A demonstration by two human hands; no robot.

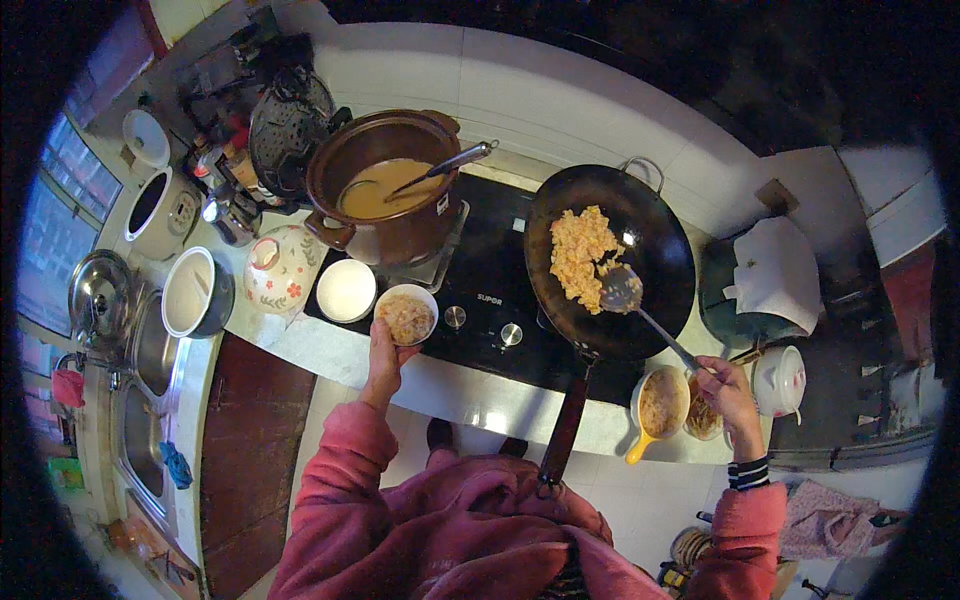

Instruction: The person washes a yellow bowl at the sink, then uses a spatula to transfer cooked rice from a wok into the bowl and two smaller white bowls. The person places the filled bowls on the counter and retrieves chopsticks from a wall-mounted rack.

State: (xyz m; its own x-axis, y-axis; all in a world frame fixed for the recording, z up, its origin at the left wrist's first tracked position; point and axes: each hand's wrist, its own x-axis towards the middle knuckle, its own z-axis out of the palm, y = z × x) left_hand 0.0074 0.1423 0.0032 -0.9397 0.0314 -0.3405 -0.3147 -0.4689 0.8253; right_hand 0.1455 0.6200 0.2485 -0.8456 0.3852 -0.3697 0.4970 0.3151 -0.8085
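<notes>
My left hand (pixel 385 369) holds a small white bowl (pixel 412 290) of a pale, lumpy food mixture (pixel 406 318) over the stove's front edge. In my right hand (pixel 726 393) is the handle of a metal cooking spatula (pixel 667 339). Its head rests in the dark wok (pixel 664 262), against a mound of orange-yellow, crumbly cooked food (pixel 581 255). The wok sits on the right side of the black glass cooktop (pixel 487 255), its long handle (pixel 568 420) pointing towards me. Beside the held bowl stands another white bowl (pixel 346 290) with pale contents.
A brown pot (pixel 390 238) of tan liquid holds a ladle (pixel 457 159) at the back left. Under my right hand are a yellow-handled dish (pixel 641 450) and another food dish (pixel 703 426). Leftward stand an upturned floral bowl (pixel 281 281), a deep pot (pixel 217 300) and a sink (pixel 142 442).
</notes>
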